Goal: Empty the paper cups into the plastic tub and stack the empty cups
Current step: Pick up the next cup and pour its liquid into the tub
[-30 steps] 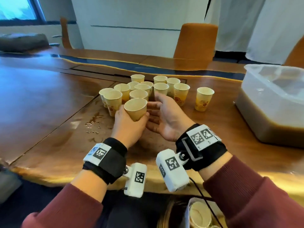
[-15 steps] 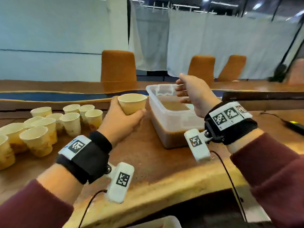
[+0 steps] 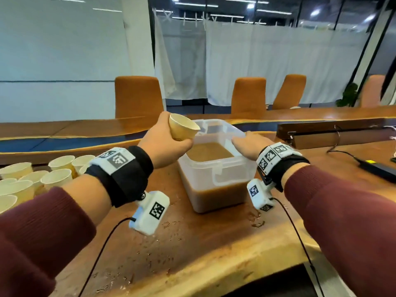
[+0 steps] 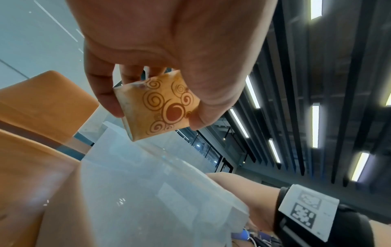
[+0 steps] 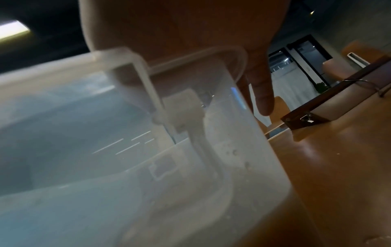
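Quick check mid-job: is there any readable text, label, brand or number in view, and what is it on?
No readable words or numbers anywhere.
Paper cup in the left hand: a printed swirl pattern only, no lettering.
Wristbands and wrist cameras: square coded markers, not text.
Plastic tub, under the right hand: no label visible.
Black adapter: a yellow sticker, too small to read.

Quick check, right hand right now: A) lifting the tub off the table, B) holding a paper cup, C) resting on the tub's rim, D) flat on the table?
C: the right hand lies on the near right rim of the plastic tub, which sits on the table; the left hand holds the paper cup.
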`<move>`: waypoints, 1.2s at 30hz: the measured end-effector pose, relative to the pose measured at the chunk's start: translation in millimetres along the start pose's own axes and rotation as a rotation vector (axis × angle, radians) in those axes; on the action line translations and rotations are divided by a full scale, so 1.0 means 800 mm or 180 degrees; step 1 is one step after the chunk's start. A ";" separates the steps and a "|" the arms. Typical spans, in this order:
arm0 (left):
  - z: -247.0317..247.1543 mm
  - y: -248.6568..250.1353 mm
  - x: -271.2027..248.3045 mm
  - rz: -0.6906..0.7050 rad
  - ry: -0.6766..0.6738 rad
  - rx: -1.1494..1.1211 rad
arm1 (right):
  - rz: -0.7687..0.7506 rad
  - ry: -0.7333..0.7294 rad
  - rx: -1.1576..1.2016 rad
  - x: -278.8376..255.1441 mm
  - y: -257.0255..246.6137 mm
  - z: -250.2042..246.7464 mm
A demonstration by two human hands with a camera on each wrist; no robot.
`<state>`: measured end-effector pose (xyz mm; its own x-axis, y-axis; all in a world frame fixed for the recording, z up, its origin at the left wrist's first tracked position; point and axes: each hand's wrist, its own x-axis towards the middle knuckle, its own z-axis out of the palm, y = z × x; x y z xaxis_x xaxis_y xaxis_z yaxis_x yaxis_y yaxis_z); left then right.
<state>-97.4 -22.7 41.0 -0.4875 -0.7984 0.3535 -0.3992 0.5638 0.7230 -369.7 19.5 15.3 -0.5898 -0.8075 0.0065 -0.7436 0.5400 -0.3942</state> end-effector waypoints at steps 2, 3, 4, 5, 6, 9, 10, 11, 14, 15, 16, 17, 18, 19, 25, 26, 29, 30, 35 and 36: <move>0.000 -0.001 0.008 0.0041 -0.0016 0.0216 | 0.0153 0.0049 0.0018 -0.013 -0.004 -0.003; 0.000 -0.001 0.012 0.0047 -0.0030 0.0321 | 0.0206 0.0039 0.0029 -0.013 -0.004 -0.004; 0.000 -0.002 0.015 0.0055 -0.0036 0.0422 | 0.0223 0.0027 0.0044 -0.013 -0.003 -0.004; -0.001 -0.002 0.018 0.0071 -0.0036 0.0507 | 0.0222 0.0038 0.0050 -0.013 -0.003 -0.004; -0.001 -0.003 0.021 0.0093 -0.0034 0.0574 | 0.0213 0.0047 0.0057 -0.013 -0.003 -0.005; -0.001 -0.003 0.028 0.0159 -0.0054 0.0756 | 0.0236 0.0054 0.0010 -0.011 -0.003 -0.004; -0.001 -0.003 0.031 0.0182 -0.0074 0.0830 | 0.0238 0.0052 -0.0004 -0.012 -0.003 -0.005; -0.001 -0.003 0.032 0.0207 -0.0096 0.0902 | 0.0235 0.0050 0.0000 -0.014 -0.004 -0.005; 0.002 -0.004 0.036 0.0266 -0.0121 0.1105 | 0.0234 0.0007 0.0022 -0.015 -0.005 -0.004; 0.003 -0.004 0.037 0.0281 -0.0114 0.1179 | 0.0233 0.0005 0.0029 -0.015 -0.005 -0.005; 0.004 -0.004 0.038 0.0297 -0.0112 0.1245 | 0.0241 0.0007 0.0036 -0.015 -0.005 -0.005; 0.005 -0.005 0.039 0.0309 -0.0120 0.1298 | 0.0250 0.0012 0.0041 -0.015 -0.005 -0.004; 0.005 -0.005 0.040 0.0320 -0.0130 0.1344 | 0.0242 0.0028 0.0043 -0.015 -0.004 -0.004; 0.005 -0.005 0.040 0.0333 -0.0141 0.1393 | 0.0232 0.0041 0.0048 -0.014 -0.004 -0.004; 0.005 -0.005 0.045 0.0419 -0.0104 0.1642 | 0.0216 0.0052 0.0092 -0.011 -0.002 -0.002; 0.005 -0.005 0.046 0.0429 -0.0103 0.1666 | 0.0221 0.0043 0.0091 -0.012 -0.002 -0.003; 0.005 -0.003 0.047 0.0459 -0.0095 0.1753 | 0.0228 0.0028 0.0103 -0.013 -0.003 -0.003; 0.006 -0.001 0.047 0.0473 -0.0090 0.1781 | 0.0225 0.0021 0.0110 -0.014 -0.004 -0.003; 0.008 0.005 0.048 0.0559 -0.0097 0.1992 | 0.0193 0.0028 0.0119 -0.013 -0.003 -0.003; 0.009 0.006 0.047 0.0578 -0.0094 0.2035 | 0.0191 0.0035 0.0120 -0.012 -0.003 -0.003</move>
<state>-123.0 -49.1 53.5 -0.6079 -0.6778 0.4135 -0.6862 0.7105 0.1558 -362.8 26.6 18.3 -0.6365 -0.7712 -0.0081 -0.6947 0.5778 -0.4284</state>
